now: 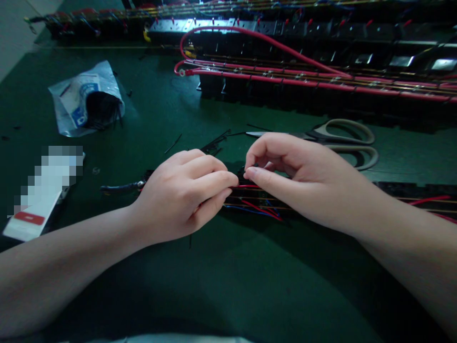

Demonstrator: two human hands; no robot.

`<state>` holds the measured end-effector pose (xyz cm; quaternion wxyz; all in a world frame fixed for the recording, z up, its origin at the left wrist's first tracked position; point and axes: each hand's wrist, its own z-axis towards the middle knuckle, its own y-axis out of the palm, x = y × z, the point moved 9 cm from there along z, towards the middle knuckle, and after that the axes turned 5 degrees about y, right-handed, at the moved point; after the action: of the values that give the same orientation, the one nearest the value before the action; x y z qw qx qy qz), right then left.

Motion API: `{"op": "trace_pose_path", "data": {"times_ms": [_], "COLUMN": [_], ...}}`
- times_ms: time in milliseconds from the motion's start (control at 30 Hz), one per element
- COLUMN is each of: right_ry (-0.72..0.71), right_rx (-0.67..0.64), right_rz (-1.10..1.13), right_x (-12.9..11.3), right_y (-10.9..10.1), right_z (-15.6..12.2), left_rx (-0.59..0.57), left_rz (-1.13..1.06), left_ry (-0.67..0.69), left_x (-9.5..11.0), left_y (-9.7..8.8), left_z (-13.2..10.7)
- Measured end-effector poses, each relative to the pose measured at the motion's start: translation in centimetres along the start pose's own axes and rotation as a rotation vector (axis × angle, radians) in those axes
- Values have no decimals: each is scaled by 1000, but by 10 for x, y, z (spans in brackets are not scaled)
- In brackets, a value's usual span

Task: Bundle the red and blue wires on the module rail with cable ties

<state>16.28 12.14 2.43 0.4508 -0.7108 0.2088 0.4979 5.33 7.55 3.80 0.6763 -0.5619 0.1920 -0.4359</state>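
Observation:
A long black strip (262,194) carrying red, blue and brass-coloured wires lies across the table in front of me. My left hand (189,188) is closed over its left part, thumb and fingers pressed together; what lies under the palm is hidden. Just to the right, my right hand (285,166) pinches a small dark piece, apparently a black cable tie (241,172), at the strip's upper edge. The fingertips of both hands are close together but apart. Scissors (352,131) lie behind my right hand, partly covered by it. Loose black cable ties (214,143) lie beyond my left hand.
An open plastic bag (66,126) of black cable ties lies at the left. Nearer is a partly blurred white box-like object (26,228) with a red patch. Across the back run wired black assemblies (210,85) with a looping thick red cable (285,47).

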Motion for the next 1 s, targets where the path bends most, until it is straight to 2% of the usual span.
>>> {"op": "trace_pose_path", "data": {"times_ms": [533,1000], "right_ry": [-15,31], "right_rx": [-9,62], "right_rz": [-22,-1], "right_x": [-1,4], "right_y": [0,-4], "right_z": [1,1], "left_rx": [-6,24], "left_rz": [7,-8], "left_ry": [1,-17], "left_x": [1,-1], "left_y": [-1,-1], "left_z": [1,-1]}}
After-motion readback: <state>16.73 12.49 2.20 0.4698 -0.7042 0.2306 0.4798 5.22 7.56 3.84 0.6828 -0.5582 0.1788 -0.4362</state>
